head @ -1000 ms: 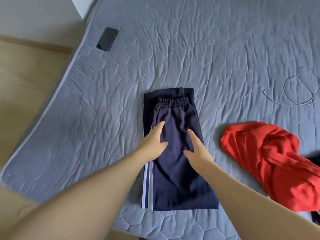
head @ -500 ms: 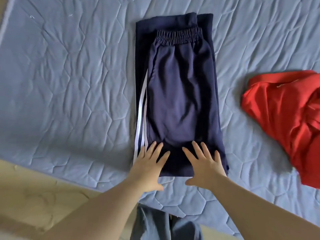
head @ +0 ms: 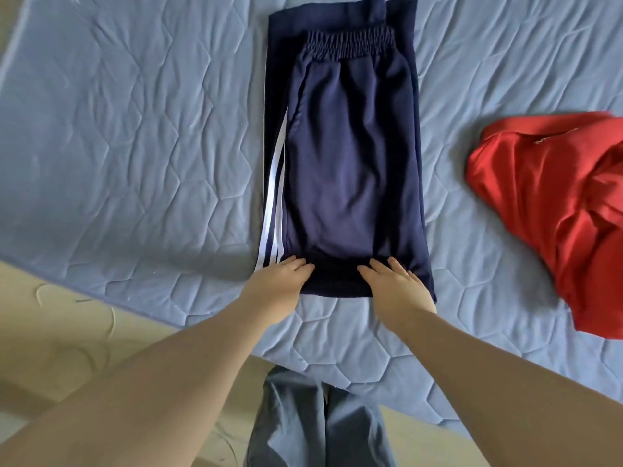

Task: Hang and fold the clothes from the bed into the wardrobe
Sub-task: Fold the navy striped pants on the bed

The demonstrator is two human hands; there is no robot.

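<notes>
Centre: navy track trousers (head: 347, 163), folded into a long rectangle, elastic waistband (head: 349, 45) on the upper layer at the far end, white side stripes (head: 273, 197) along the left fold. Laid flat on the blue quilted mattress (head: 135, 146), close to its near edge.

Compared with a second ago: left hand (head: 273, 284) and right hand (head: 394, 284) drawn back from the middle of the top panel to the near folded end, one at its left corner, one at its right. Compared with half a second ago: no longer splayed flat, fingers now gathered and bent over that end. Thumbs hidden, so pinching or merely pressing: cannot tell for either hand.

Smoothing apparently finished. Probably set for one more fold, near end carried up toward the waistband, or for lifting the bundle off the bed. Fabric thin and slippery-looking, hence likely to slide apart unless raised by both corners together.

Right of the trousers and well apart from them: red garment (head: 556, 210), crumpled on the mattress, not yet folded or hung.

Containers: none in view. No wardrobe, shelf, hanger or basket visible, so nothing shown as stowed; trousers and red garment both on the bed.

Also in view: pale floor (head: 50, 332) at lower left, grey-trousered legs (head: 303, 416) against the mattress's near edge.
</notes>
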